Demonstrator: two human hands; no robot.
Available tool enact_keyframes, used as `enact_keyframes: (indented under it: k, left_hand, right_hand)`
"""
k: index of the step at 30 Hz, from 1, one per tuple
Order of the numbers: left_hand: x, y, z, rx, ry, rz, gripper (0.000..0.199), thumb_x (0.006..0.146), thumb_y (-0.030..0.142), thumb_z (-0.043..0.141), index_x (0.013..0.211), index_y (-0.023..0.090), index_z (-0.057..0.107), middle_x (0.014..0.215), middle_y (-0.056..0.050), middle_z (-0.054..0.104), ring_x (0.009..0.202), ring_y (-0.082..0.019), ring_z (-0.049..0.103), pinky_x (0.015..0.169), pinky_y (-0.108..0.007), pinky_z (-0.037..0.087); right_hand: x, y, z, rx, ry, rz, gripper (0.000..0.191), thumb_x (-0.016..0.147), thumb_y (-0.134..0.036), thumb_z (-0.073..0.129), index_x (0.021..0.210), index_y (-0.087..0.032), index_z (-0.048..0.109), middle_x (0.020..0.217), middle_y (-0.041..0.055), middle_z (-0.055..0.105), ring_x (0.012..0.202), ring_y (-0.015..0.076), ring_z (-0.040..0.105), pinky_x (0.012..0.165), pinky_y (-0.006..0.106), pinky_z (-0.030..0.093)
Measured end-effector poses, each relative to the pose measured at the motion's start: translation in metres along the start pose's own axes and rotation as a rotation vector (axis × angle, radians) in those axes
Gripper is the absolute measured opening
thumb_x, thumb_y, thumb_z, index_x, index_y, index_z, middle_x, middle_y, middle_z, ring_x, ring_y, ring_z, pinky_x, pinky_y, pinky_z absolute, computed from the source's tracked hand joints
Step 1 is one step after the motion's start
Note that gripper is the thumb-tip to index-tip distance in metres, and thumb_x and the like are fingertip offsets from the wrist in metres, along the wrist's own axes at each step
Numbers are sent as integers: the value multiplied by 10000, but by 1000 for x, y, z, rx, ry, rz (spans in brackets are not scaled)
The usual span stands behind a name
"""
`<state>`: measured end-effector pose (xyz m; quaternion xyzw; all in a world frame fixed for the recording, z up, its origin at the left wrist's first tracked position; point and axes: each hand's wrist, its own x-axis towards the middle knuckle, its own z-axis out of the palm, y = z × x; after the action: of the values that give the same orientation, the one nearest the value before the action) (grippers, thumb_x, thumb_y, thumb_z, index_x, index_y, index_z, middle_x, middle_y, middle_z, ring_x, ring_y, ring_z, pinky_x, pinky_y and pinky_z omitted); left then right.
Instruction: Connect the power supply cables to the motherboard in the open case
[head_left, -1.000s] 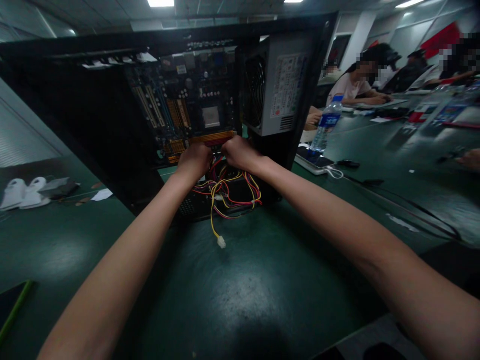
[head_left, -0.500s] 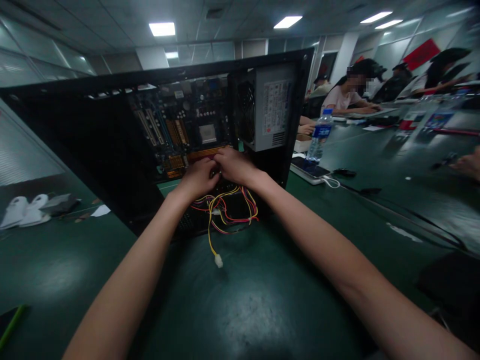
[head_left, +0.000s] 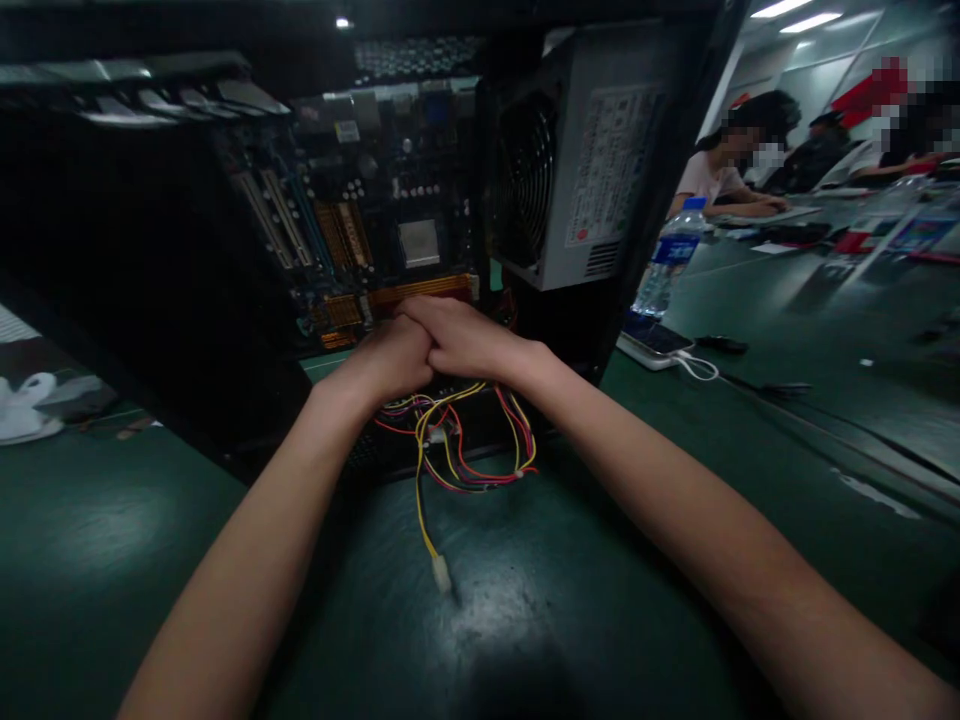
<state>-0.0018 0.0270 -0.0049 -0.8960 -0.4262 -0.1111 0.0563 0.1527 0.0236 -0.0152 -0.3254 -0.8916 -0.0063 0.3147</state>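
Note:
A black computer case (head_left: pixel 127 270) stands open before me, with a motherboard (head_left: pixel 375 205) inside and a grey power supply (head_left: pixel 609 170) at its upper right. My left hand (head_left: pixel 397 355) and my right hand (head_left: pixel 461 335) meet at the board's lower edge, just under the orange and red slots (head_left: pixel 424 290). Both have bent, closed fingers, and whatever they grip is hidden beneath them. Below them hang yellow, red and black wires (head_left: pixel 480 478). One yellow wire ends in a white connector (head_left: pixel 441 573) over the green table.
To the right of the case are a water bottle (head_left: pixel 670 260), a phone (head_left: pixel 656 338) on a white box and several black cables (head_left: pixel 840 415). White items (head_left: pixel 28 405) lie at the far left. A person (head_left: pixel 731 165) sits across the green table (head_left: pixel 757 350).
The view has moved closer to the case, which looks larger. My hands have come tighter together, the right one now overlapping the left, with the fingers more hidden.

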Motion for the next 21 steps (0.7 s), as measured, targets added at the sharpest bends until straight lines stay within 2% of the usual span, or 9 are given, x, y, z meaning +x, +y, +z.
enact_keyframes:
  k: [3, 6, 9, 13, 17, 21]
  left_hand:
    - [0, 4, -4, 94, -32, 1, 383, 777, 98, 572, 1115, 69, 749, 1047, -207, 771, 923, -330, 746, 742, -364, 583]
    - [-3, 9, -8, 124, -9, 62, 358, 786, 126, 587, 1093, 84, 767, 1062, -190, 773, 932, -311, 742, 761, -352, 578]
    - [-7, 14, -12, 182, 21, 126, 329, 796, 153, 589, 1046, 85, 791, 1052, -191, 774, 925, -308, 740, 764, -354, 568]
    - [-11, 18, -17, 303, 27, 125, 333, 790, 178, 595, 1030, 98, 813, 999, -195, 782, 921, -338, 744, 779, -391, 557]
    - [-11, 18, -19, 361, 34, 112, 339, 810, 202, 585, 1034, 104, 820, 939, -207, 780, 910, -366, 744, 771, -419, 539]
    - [-8, 14, -15, 345, -4, 126, 340, 829, 211, 562, 1034, 170, 831, 905, -170, 783, 895, -340, 740, 748, -391, 516]
  right_hand:
    - [-1, 4, -1, 50, -18, -19, 419, 756, -32, 514, 1161, -120, 578, 1187, 136, 691, 1140, 269, 632, 973, 395, 477]
    - [-1, 4, -3, 125, -60, -27, 496, 726, -27, 530, 1213, -112, 571, 1239, 137, 692, 1171, 269, 635, 973, 380, 479]
    - [-2, 2, -4, 190, -83, 25, 547, 698, -21, 546, 1234, -122, 588, 1252, 119, 706, 1161, 264, 652, 943, 354, 485]
    - [0, -3, -5, 141, -109, 115, 403, 723, -33, 562, 1103, -110, 675, 1181, 126, 739, 1117, 274, 671, 888, 321, 466]
    - [4, -7, -6, 21, -251, 251, 219, 817, -112, 549, 932, -106, 735, 1078, 148, 769, 1028, 274, 698, 825, 298, 453]
    - [2, -4, -6, 3, -437, 415, 298, 901, -187, 507, 1034, -118, 765, 1211, 157, 749, 1053, 264, 701, 841, 296, 492]
